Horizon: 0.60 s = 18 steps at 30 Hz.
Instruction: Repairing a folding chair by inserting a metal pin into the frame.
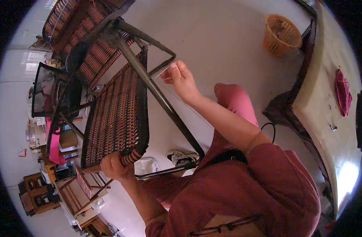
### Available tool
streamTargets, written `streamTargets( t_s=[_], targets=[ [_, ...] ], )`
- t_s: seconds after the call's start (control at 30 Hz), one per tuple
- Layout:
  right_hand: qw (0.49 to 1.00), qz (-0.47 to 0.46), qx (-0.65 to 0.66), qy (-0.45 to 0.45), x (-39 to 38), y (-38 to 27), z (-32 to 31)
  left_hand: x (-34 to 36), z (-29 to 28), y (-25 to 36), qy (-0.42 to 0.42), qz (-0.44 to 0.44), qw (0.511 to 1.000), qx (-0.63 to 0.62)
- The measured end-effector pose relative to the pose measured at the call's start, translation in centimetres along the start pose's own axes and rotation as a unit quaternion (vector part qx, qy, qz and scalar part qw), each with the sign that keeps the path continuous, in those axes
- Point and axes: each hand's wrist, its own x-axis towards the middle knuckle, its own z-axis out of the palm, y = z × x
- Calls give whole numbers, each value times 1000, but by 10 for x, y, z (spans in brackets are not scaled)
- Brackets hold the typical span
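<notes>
A chair with a dark tubular metal frame (171, 112) and reddish-brown and black woven panels (110, 114) is held tilted before me. My left hand (118, 168) is closed round the lower woven edge. My right hand (177, 79) is pinched on a thin pale strand (161, 76) beside the upper frame tube, near its angled bracket. My pink-clad leg (238, 100) is bent behind the frame, and a sneaker (179, 157) shows below it.
An orange plastic basket (281, 37) sits on the floor at upper right. A pale-topped table (319, 91) with a magenta cloth (342, 93) lines the right side. Another dark frame (41, 91), wooden furniture (37, 189) and assorted clutter occupy the left.
</notes>
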Motion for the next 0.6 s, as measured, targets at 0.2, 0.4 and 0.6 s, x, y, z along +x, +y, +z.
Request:
streamTargets(
  t_s=[0.2, 0.4, 0.6],
  targets=[
    [999, -1, 28, -26, -1, -1, 7, 2, 0, 0, 9, -10, 1000, -8],
    [1000, -6, 10, -17, 1, 4, 14, 3, 1, -1, 18, -11, 1000, -3],
    [996, -66, -45, -35, -2, 12, 16, 4, -2, -2, 1, -23, 1000, -13]
  ],
)
